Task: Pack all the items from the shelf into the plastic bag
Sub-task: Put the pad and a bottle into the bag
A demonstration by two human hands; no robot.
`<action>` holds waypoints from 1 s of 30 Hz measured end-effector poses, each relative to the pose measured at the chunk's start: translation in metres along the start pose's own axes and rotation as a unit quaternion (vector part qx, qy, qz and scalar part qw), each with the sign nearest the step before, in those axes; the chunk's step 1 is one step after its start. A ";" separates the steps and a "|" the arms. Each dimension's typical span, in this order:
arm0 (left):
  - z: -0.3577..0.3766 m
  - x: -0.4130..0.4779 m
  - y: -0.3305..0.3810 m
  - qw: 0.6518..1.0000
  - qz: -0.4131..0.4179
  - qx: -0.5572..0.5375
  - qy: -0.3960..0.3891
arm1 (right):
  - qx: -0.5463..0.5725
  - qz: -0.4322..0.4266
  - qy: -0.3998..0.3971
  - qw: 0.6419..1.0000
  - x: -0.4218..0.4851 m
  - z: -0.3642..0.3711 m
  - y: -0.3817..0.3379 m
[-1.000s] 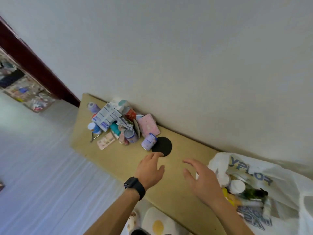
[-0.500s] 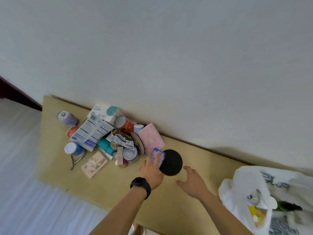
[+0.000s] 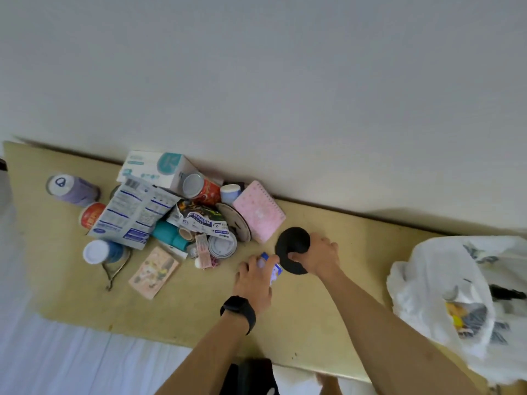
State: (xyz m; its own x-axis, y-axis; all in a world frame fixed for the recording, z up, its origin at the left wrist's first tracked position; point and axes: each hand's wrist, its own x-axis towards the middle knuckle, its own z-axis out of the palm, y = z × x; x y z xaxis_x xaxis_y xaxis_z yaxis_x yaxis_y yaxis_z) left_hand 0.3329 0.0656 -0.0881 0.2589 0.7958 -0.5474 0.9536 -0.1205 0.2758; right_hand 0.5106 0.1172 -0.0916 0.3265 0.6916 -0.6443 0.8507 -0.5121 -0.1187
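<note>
**Shelf** (image 3: 71, 295): tan board set against a white wall.

**Pile, left of centre:** white box (image 3: 154, 166), purple can (image 3: 72, 188), red can (image 3: 199, 186), printed pouch (image 3: 134, 215), pink notebook (image 3: 259, 210), open tin (image 3: 222, 246), patterned card (image 3: 154, 272), plus small pieces too jumbled to name. Heaped and overlapping, several leaning on neighbours.

**Left hand** (image 3: 253, 276), watch at the wrist: fingers curled round a small blue-and-white container (image 3: 273, 269), just right of the pile. Lifted or resting on the shelf: cannot tell.

**Right hand** (image 3: 319, 256): fingers and thumb pinching the near edge of a black disc (image 3: 293, 243). Disc close beside the pink notebook, its lower rim next to the container.

**Plastic bag** (image 3: 427, 280): white, at the right end of the shelf, well apart from the pile. Mouth slumped, only partly open, several items already inside.

**Stage, as judged:** two pickups in hand, transfer to the bag next, most of the pile not yet packed.

**Hazards, as judged:**
- Thin disc slipping out of an edge pinch on a quick lift.
- Notebook nudged by the disc on the way out, then a slide in the leaning heap.
- No free hand for the sagging bag mouth, so a drop onto the rim instead of inside.
- Bag near the shelf end, prone to tipping off under added weight.
</note>
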 end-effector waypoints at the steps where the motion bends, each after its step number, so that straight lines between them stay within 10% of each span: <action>1: 0.003 -0.006 -0.001 1.000 -0.002 0.009 0.001 | -0.006 -0.002 -0.001 1.000 -0.007 0.002 0.001; 10: -0.017 -0.041 0.028 0.970 -0.081 -0.226 -0.048 | 0.285 -0.031 0.012 0.958 -0.146 -0.023 0.112; 18: -0.060 -0.079 0.219 0.889 0.039 -0.456 0.020 | 0.582 0.066 0.219 0.780 -0.236 -0.119 0.288; 21: -0.080 -0.086 0.310 0.864 0.122 -0.488 0.008 | 0.580 0.133 0.250 0.764 -0.220 -0.134 0.352; 26: -0.067 -0.072 0.425 0.943 0.221 -0.237 -0.075 | 0.463 0.157 0.119 0.864 -0.172 -0.122 0.419; 30: -0.040 -0.036 0.466 0.967 0.229 0.052 -0.097 | 0.542 0.136 0.026 0.829 -0.155 -0.120 0.426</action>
State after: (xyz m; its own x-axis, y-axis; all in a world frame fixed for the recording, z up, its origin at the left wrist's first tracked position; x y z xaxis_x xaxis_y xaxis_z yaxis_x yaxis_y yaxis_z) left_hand 0.7618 0.0046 0.0913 0.6721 0.5194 -0.5277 0.7398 -0.5007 0.4495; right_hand 0.8724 -0.1468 0.0482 0.4871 0.4821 -0.7282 -0.1180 -0.7899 -0.6018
